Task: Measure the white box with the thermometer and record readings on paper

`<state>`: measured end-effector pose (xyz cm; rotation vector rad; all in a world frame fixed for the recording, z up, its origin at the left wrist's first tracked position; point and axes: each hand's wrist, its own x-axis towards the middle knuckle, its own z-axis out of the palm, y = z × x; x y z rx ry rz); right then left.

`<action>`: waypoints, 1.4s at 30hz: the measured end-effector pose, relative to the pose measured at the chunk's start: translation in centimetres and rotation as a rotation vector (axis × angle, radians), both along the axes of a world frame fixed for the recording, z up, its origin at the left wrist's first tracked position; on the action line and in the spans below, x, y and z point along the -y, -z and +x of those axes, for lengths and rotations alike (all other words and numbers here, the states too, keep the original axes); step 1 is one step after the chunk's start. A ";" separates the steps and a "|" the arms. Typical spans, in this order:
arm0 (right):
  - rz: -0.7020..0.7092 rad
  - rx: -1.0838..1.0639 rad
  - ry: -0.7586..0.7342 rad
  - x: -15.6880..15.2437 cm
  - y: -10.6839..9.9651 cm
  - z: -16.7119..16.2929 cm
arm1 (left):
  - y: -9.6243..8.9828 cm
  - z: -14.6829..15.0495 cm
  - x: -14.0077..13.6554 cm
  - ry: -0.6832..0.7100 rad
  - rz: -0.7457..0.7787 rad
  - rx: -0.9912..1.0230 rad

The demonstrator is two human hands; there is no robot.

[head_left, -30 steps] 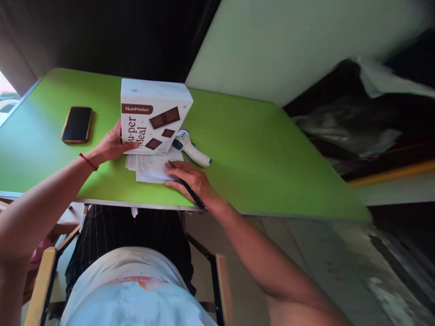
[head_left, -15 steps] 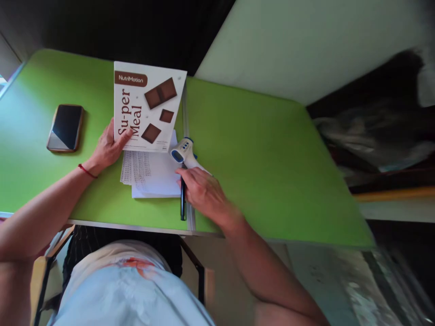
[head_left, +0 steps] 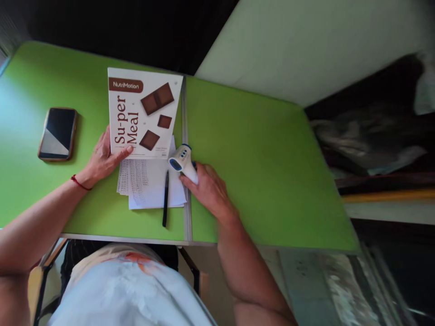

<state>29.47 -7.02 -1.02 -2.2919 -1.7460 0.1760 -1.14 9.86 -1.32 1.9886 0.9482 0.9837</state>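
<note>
My left hand (head_left: pixel 105 158) is closed on the lower left corner of a white box (head_left: pixel 124 111) printed with brown chocolate pieces, its thumb lying across the front. At the box's lower right, my right hand (head_left: pixel 210 188) grips the handle of a white and blue infrared thermometer (head_left: pixel 182 160), whose small screen and buttons face up. Beneath the box's lower edge lie white paper sheets (head_left: pixel 159 194), some covered in small handwriting. A black pen (head_left: pixel 165 199) rests across the sheets, its lower end over the green table.
A smartphone (head_left: pixel 58 133) in a brown case lies left of my left hand. The green table (head_left: pixel 265 172) has a metal seam (head_left: pixel 186 222) running near the paper. A pale wall rises behind, and dark shelving with plastic-wrapped things stands at the right.
My right hand has let go of the pen, which now lies on the sheets further left, and has taken hold of the thermometer's handle. My left hand still holds the box.
</note>
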 end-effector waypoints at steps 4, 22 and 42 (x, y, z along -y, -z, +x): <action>0.182 -0.494 0.118 0.4 -1.4 -2.1 | 0.0 0.1 0.2 0.004 0.018 0.001; 0.162 -1.675 0.012 -2.2 -1.9 -13.1 | -0.2 0.2 0.7 0.093 0.056 0.045; 0.190 -1.740 0.004 -1.8 -1.4 -14.7 | -0.9 -0.7 0.7 0.119 0.057 0.011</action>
